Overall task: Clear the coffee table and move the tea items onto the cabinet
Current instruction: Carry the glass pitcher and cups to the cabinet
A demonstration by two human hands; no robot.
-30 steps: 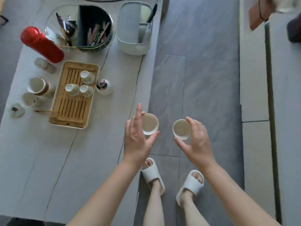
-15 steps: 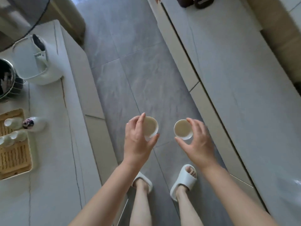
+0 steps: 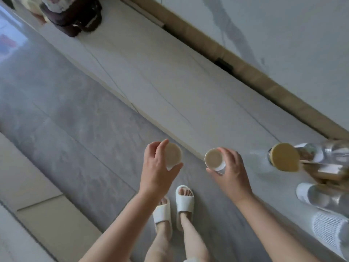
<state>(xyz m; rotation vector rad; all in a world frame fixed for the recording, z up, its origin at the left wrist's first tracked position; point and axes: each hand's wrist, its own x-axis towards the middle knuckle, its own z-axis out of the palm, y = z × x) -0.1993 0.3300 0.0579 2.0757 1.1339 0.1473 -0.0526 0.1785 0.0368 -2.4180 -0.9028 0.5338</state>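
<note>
My left hand (image 3: 157, 172) grips a small white teacup (image 3: 172, 155) from the side, its cream inside facing up. My right hand (image 3: 231, 173) holds a second white teacup (image 3: 214, 160) the same way. Both cups hang over the grey floor, just short of the front edge of the long white cabinet top (image 3: 170, 86), which runs diagonally from upper left to lower right. The coffee table is out of view.
On the cabinet at the right stand a glass jar with a round wooden lid (image 3: 285, 156), a white cup (image 3: 309, 193) and a white mesh holder (image 3: 328, 231). A dark bag (image 3: 73, 17) sits at its far left end. A pale ledge (image 3: 28, 188) lies at lower left.
The view has swung right, away from the coffee table, which has left the frame. The cabinet top and its jar have come into view. Both hands still hold their cups at the same height.
</note>
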